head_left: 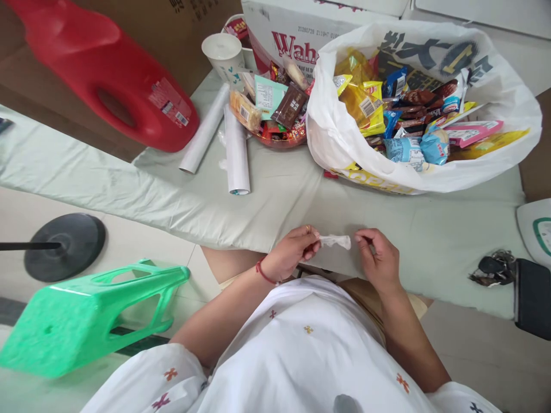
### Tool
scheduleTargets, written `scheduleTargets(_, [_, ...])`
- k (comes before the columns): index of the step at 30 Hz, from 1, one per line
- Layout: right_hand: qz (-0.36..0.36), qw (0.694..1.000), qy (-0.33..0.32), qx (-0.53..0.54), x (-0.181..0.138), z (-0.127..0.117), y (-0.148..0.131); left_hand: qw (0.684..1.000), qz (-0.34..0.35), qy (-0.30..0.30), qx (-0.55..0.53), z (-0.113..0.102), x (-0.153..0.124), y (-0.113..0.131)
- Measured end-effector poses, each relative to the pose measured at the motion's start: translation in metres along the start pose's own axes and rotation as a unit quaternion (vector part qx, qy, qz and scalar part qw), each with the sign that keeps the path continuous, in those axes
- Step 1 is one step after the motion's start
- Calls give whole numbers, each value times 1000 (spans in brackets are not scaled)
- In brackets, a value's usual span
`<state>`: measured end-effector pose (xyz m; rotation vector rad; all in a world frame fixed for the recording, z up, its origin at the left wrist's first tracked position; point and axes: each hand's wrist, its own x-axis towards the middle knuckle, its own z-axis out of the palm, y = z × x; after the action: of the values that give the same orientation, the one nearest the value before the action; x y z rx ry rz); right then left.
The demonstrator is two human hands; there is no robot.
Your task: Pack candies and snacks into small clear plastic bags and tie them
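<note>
My left hand (300, 246), with a red bracelet at the wrist, pinches one end of a crumpled white strip (338, 241). The strip is thin and slightly see-through; whether it is tissue or plastic film I cannot tell. Its free end points toward my right hand (379, 255), a small gap away. There the thumb and forefinger are pressed together in a pinch. Anything between those fingertips is too small to make out. Both hands hover over the front edge of the cloth-covered table (297, 201), close to my lap.
A white plastic bag (321, 137) of packaged snacks stands behind my hands, beside a bowl (279, 140) of sweets. Left are two white rolls (238, 152), a paper cup (224, 54) and a red jug (129, 74). Keys (493, 268) and a phone (532, 298) lie right; a green stool (94, 315) is lower left.
</note>
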<state>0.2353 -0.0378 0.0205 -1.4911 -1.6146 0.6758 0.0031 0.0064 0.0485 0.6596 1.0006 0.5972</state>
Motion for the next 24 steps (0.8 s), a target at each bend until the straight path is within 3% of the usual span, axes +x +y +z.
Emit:
scheduleTargets(2, [19,997,6,73,0,2,0,994,-47,-11,-97,0,-2,3])
scheduleTargets(5, [31,984,-50,166,-2,10,-6,977,-88,-39,-189,3,-4,5])
scheduleTargets(7, [60,980,-60,182,-2,16,-10,966,-123,-72,-214,4,-4,5])
scheduleTargets(11, [150,961,-19,233,4,13,-7,961,-143,-95,-217,-1,-2,3])
scheduleTargets(14, [181,950,-18,252,8,5,-2,976,-110,-57,-178,-4,-1,-1])
scheduleTargets(18, [187,951,-48,243,8,2,-5,990,9,48,-132,5,-1,-13])
scheduleTargets(22, [174,953,-79,234,6,5,-10,998,52,30,-32,19,0,-26])
scheduleTargets(24, [173,961,-35,212,4,8,-10,997,64,41,-18,24,2,-30])
